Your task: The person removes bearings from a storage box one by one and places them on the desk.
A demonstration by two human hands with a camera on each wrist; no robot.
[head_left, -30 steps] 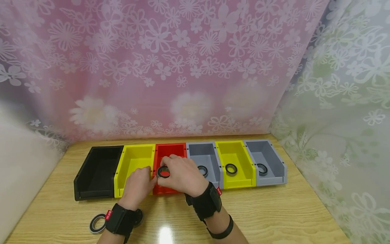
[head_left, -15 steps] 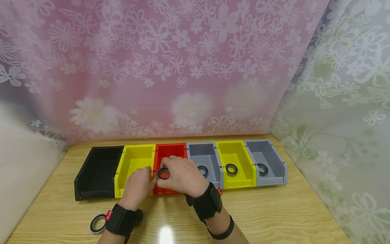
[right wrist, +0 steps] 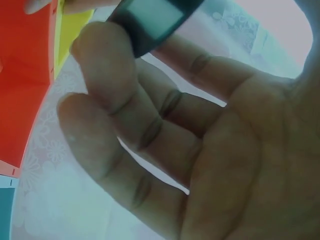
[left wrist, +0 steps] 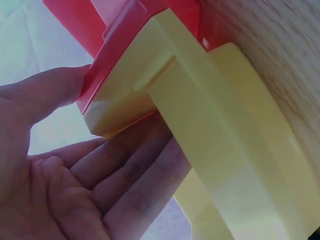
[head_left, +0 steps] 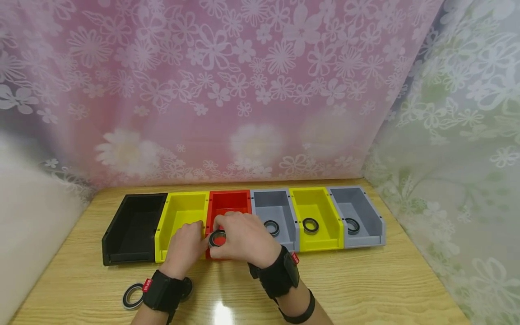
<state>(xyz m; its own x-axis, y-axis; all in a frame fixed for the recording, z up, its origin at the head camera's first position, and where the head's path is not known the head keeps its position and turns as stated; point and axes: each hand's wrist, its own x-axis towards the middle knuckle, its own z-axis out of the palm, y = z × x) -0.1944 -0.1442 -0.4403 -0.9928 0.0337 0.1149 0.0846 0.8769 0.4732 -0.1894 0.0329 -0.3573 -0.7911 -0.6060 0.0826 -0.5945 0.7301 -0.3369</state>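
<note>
My left hand grips the adjoining side walls of the left yellow bin and the red bin. In the left wrist view its thumb lies on the red bin's wall, with the other fingers against the yellow bin's wall. A ball bearing with a dark seal is pinched by my right hand over the front part of the red bin. The right wrist view shows that bearing as a dark, shiny-edged ring at the fingertips.
Single bearings lie in the left grey bin, the right yellow bin and the right grey bin. A black bin ends the row. Another bearing rests on the table, beside a dark round object partly behind my left wrist.
My right hand has brought the bearing slightly nearer, toward the red bin's front lip. My left hand keeps its hold, and the head view has shifted a little.
</note>
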